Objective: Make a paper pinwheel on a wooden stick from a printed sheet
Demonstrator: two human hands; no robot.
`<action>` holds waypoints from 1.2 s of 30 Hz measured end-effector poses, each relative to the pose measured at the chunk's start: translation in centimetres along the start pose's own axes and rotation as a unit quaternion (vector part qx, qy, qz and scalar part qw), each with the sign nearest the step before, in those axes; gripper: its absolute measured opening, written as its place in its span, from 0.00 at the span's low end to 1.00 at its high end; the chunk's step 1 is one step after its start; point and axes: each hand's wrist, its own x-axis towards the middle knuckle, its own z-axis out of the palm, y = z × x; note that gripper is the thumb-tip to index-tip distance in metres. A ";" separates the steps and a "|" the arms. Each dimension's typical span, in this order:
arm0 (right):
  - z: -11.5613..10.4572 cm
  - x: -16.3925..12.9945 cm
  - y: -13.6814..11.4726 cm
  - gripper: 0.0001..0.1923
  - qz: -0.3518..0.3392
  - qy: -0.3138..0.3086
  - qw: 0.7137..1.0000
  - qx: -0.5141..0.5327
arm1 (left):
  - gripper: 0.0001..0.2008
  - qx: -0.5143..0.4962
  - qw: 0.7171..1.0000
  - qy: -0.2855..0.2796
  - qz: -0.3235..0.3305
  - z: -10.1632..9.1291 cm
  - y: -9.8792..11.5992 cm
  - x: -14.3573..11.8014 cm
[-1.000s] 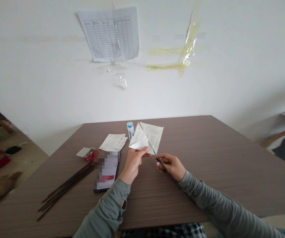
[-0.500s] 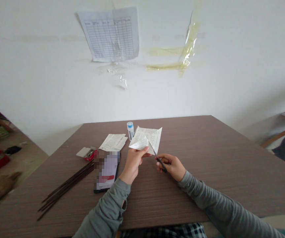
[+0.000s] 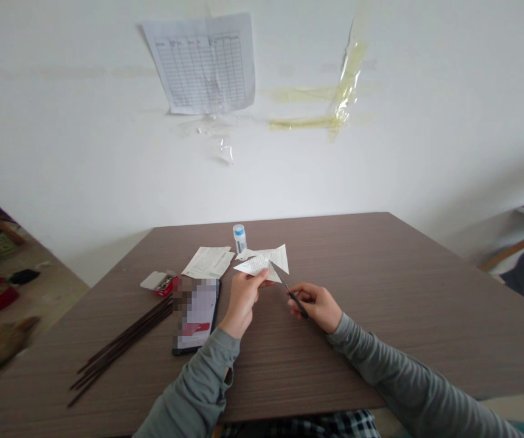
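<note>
Since the earlier frame the printed paper [image 3: 262, 263] has dropped flatter; I see left hand [image 3: 244, 298] pinching it, right hand [image 3: 317, 304] fingers clamped on scissors [image 3: 292, 293] at 3 o'clock, risking a crooked cut.

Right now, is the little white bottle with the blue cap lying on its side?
No, the little white bottle with the blue cap stands upright on the brown wooden table, just behind the printed paper held by the left hand.
</note>
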 end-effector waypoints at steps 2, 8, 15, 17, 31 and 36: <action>-0.3 -0.2 -0.2 0.37 -0.002 0.001 1.000 -0.021 | 0.09 0.023 1.000 0.006 -0.001 -0.2 -0.2 0.2; -1.3 -0.5 -1.1 0.30 -0.046 0.026 0.998 -0.040 | 0.09 0.103 0.994 -0.032 -0.008 -0.9 -0.8 0.8; -2.3 0.6 -0.4 0.34 -0.055 0.080 0.995 0.009 | 0.05 0.404 0.910 -0.076 0.061 -1.6 -0.5 0.7; -2.5 0.8 0.1 0.34 -0.051 0.080 0.995 0.009 | 0.04 0.477 0.874 -0.055 0.076 -1.7 -0.5 0.4; -4.0 1.9 2.0 0.23 -0.043 0.148 0.981 -0.121 | 0.22 0.607 0.756 -0.132 0.208 -3.5 -3.7 0.4; -4.4 1.8 1.2 0.18 -0.068 0.166 0.972 -0.154 | 0.20 0.542 0.795 -0.143 0.231 -3.7 -4.6 0.0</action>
